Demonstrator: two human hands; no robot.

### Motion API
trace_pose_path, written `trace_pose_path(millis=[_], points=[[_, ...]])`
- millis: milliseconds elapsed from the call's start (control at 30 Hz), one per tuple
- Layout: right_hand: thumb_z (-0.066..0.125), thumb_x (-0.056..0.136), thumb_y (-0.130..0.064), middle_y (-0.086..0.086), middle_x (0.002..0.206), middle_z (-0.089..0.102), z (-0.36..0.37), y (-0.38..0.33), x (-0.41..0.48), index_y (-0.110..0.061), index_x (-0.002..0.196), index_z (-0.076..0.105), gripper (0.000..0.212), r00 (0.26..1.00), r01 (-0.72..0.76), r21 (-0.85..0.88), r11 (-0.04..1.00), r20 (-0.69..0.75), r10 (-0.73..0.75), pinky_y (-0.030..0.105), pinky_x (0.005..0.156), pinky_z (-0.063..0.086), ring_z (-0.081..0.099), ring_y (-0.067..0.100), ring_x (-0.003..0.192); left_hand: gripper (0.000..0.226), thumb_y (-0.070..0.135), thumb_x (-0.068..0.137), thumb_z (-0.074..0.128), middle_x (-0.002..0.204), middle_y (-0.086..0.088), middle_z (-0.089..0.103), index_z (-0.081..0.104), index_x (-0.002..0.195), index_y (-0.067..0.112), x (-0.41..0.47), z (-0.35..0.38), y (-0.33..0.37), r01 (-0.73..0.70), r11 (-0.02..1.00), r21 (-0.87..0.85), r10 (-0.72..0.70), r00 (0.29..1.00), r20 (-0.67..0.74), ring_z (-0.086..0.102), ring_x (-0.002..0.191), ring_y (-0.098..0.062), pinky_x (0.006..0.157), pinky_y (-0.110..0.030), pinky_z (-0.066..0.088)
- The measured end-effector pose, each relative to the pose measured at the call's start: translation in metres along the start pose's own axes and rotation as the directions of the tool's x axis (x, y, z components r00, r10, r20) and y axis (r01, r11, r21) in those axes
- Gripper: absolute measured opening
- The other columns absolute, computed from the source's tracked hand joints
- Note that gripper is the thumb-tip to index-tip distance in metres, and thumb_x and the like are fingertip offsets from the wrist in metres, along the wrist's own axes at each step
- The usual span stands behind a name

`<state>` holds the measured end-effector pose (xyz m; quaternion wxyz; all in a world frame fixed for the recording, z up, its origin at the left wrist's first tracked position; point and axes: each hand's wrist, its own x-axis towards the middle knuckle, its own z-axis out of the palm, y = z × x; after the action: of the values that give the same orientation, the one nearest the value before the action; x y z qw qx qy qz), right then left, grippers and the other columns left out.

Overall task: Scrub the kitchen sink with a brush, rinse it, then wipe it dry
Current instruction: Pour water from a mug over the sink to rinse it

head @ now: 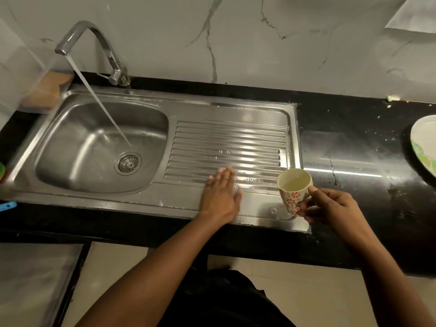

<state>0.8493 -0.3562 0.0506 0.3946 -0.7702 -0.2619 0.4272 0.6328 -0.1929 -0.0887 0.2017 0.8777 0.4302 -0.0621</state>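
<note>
The steel sink has a basin on the left with a round drain, and a ribbed drainboard on the right. Water runs from the tap into the basin. My left hand lies flat with straight fingers on the front of the drainboard. My right hand grips a cream mug with red flowers, tilted over the drainboard's front right corner. No brush or cloth is in either hand.
A black counter runs round the sink. A green and white plate sits at the right edge. A clear container stands at the back left. Something blue and something green lie at the left edge.
</note>
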Motion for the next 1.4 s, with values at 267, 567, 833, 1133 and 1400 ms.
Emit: trace_pose_path(millis=[267, 567, 833, 1133, 1400], points=[[0.058, 0.105, -0.038, 0.002, 0.079, 0.080, 0.023, -0.011, 0.020, -0.016, 0.091, 0.079, 0.033, 0.996, 0.045, -0.199, 0.979, -0.066, -0.059, 0.047, 0.078, 0.066, 0.078, 0.019, 0.073, 0.081, 0.058, 0.106, 0.017, 0.170, -0.008, -0.022, -0.012, 0.164, 0.010, 0.013, -0.002, 0.019, -0.028, 0.999, 0.039, 0.025, 0.997, 0.068, -0.019, 0.159, -0.028, 0.130, -0.050, -0.004], [0.057, 0.106, -0.039, 0.005, 0.080, 0.079, 0.035, -0.030, 0.039, -0.012, 0.091, 0.076, 0.037, 0.994, 0.098, -0.203, 0.974, -0.028, -0.106, 0.048, 0.077, 0.066, 0.079, 0.023, 0.072, 0.068, 0.047, 0.107, 0.025, 0.175, -0.006, 0.005, 0.010, 0.166, 0.017, 0.043, -0.009, 0.043, -0.167, 0.983, 0.077, 0.161, 0.983, 0.086, -0.002, 0.162, -0.025, 0.130, -0.053, 0.002], [0.057, 0.107, -0.033, 0.017, 0.086, 0.078, 0.018, -0.023, 0.035, -0.002, 0.097, 0.073, 0.037, 0.995, -0.029, 0.036, 0.999, -0.094, 0.032, 0.050, 0.080, 0.064, 0.077, 0.040, 0.082, 0.070, 0.053, 0.108, 0.015, 0.173, -0.003, -0.014, -0.005, 0.166, 0.021, 0.039, -0.017, -0.002, -0.028, 0.999, 0.035, 0.025, 0.998, 0.064, -0.014, 0.160, -0.027, 0.129, -0.053, -0.003], [0.055, 0.108, -0.033, 0.014, 0.086, 0.079, 0.026, -0.026, 0.030, -0.005, 0.100, 0.075, 0.035, 0.993, -0.008, 0.004, 1.000, -0.116, 0.009, 0.052, 0.081, 0.064, 0.078, 0.036, 0.079, 0.069, 0.042, 0.107, 0.030, 0.174, 0.001, -0.010, 0.004, 0.167, 0.020, 0.076, -0.015, 0.072, -0.250, 0.965, 0.079, 0.229, 0.951, 0.209, -0.015, 0.160, -0.027, 0.130, -0.055, 0.000], [0.057, 0.102, -0.044, 0.003, 0.068, 0.074, 0.062, -0.034, 0.047, -0.018, 0.076, 0.073, 0.040, 0.980, 0.133, -0.487, 0.863, -0.063, -0.187, 0.044, 0.069, 0.061, 0.073, 0.023, 0.065, 0.067, 0.048, 0.109, 0.015, 0.173, 0.001, -0.014, -0.007, 0.166, 0.020, 0.019, -0.021, -0.043, -0.024, 1.000, 0.002, 0.024, 1.000, 0.010, -0.015, 0.160, -0.020, 0.131, -0.048, -0.003]])
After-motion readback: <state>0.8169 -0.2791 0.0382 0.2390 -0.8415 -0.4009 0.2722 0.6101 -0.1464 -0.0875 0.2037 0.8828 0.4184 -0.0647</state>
